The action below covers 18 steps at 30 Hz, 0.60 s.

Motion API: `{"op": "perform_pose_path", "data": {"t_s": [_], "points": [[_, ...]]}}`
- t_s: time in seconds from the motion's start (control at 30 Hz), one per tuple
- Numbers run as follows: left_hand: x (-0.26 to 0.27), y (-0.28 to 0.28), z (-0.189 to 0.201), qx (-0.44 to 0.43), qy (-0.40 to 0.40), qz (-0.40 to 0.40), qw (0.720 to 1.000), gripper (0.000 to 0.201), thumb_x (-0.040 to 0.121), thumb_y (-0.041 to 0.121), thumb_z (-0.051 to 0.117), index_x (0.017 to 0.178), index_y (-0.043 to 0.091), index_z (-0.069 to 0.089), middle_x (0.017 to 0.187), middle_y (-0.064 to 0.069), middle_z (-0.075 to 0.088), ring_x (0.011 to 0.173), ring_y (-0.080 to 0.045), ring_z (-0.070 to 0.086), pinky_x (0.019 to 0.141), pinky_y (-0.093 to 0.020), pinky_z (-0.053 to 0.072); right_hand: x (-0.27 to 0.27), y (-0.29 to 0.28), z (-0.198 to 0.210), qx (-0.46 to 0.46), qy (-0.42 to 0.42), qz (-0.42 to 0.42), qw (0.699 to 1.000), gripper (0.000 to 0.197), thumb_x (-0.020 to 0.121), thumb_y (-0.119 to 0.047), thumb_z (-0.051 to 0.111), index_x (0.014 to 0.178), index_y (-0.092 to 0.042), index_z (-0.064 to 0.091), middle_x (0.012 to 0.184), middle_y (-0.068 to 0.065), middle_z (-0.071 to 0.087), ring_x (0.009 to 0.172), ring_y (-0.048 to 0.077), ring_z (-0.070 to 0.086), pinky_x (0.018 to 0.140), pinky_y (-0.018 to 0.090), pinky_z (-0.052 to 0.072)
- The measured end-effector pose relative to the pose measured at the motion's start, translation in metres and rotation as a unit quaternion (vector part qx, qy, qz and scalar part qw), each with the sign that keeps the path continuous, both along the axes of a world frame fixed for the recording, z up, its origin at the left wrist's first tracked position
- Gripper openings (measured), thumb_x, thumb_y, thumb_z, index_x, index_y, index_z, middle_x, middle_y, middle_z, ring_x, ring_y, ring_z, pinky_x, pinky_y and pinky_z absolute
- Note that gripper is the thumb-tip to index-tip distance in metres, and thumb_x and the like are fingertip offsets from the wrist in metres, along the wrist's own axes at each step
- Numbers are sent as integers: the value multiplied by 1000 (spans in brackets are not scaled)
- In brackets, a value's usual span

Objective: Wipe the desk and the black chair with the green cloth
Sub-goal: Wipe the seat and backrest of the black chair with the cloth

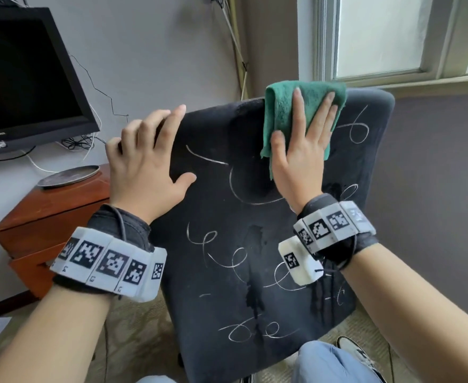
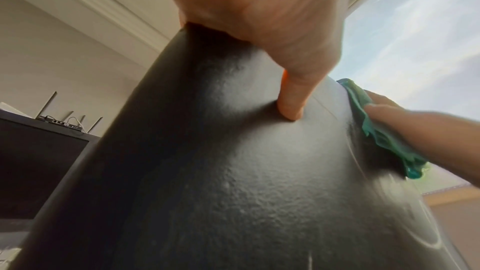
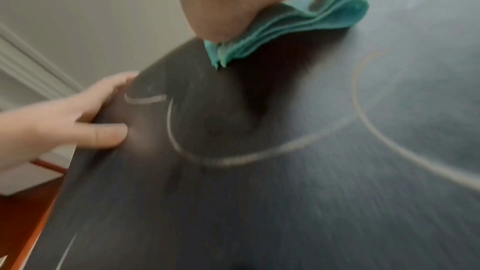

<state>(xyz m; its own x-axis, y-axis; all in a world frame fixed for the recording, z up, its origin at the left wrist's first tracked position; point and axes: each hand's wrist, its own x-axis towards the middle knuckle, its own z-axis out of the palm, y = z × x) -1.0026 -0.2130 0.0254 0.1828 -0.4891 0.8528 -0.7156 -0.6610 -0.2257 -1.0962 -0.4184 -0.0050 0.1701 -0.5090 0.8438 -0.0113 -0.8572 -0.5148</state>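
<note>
Under the flat right hand (image 1: 299, 158), green cloth (image 1: 282, 111) pressed against the black chair (image 1: 243, 217) back, near its top edge. Left hand (image 1: 147, 167) clasping the side edge. Soft, limp, likely to bunch; best spread beneath the palm.

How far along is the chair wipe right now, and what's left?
Done: little that shows; whether the desk is wiped I cannot tell. In hand: the right hand presses the cloth flat near the chair top edge, while the left hand grips its side edge. Left: white marks still cover most of the chair.
</note>
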Motion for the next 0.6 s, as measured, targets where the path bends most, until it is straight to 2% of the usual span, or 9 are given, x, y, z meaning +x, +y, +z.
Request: {"op": "perform_pose_path", "data": {"t_s": [0.1,0.17,0.27,0.37,0.43,0.5,0.53,0.6], "points": [[6,-7,1,-4,2,15,1000,102,62,41,79,144,27,20,136,-3,34,113,-25,28,87,-50,34,22,11,-30,19,20,35,999,65,89,-31,39,150,-18,19,154,29,-3,143,44,-4,116,51,0],[10,-12,0,-5,1,20,1000,101,62,41,79,144,27,20,136,-3,36,112,-25,28,86,-49,34,32,15,-43,21,38,50,998,66,88,-35,37,149,-20,19,154,29,-3,142,43,-5,115,52,-1],[17,-19,1,-9,2,26,1000,100,62,40,79,144,27,23,136,-2,36,112,-25,29,86,-49,34,39,10,-34,30,30,71,997,66,88,-37,38,147,-26,12,155,26,-7,143,40,-9,114,48,-5],[25,-19,-1,-14,6,21,1000,98,62,38,79,143,26,24,135,-1,33,114,-25,28,88,-50,33,38,-7,-5,47,-8,70,996,65,91,-31,42,150,-23,16,155,25,-8,143,39,-8,115,43,-6],[30,-18,-2,-18,8,25,999,98,62,34,80,142,26,23,135,-4,35,114,-26,28,89,-53,33,33,-33,17,135,-56,62,987,58,97,-29,38,151,-23,16,155,25,-7,144,37,-7,115,40,-4],[36,-18,-4,-23,16,35,999,99,62,30,80,142,26,22,135,-9,37,116,-27,27,89,-55,33,26,-62,29,263,-81,73,959,55,101,-28,32,151,-24,11,155,26,-6,145,36,-2,115,39,-1],[38,-19,-4,-26,20,40,999,99,62,29,81,141,26,21,136,-10,38,116,-28,27,89,-56,33,24,-73,28,298,-82,78,948,54,102,-28,30,152,-24,9,155,26,-5,145,36,0,116,39,0],[41,-21,-5,-30,26,46,998,100,61,27,81,141,25,21,136,-11,38,116,-27,26,89,-56,32,22,-80,14,295,-65,95,949,56,102,-25,29,152,-23,5,155,27,-6,145,36,-2,117,40,0]]}}
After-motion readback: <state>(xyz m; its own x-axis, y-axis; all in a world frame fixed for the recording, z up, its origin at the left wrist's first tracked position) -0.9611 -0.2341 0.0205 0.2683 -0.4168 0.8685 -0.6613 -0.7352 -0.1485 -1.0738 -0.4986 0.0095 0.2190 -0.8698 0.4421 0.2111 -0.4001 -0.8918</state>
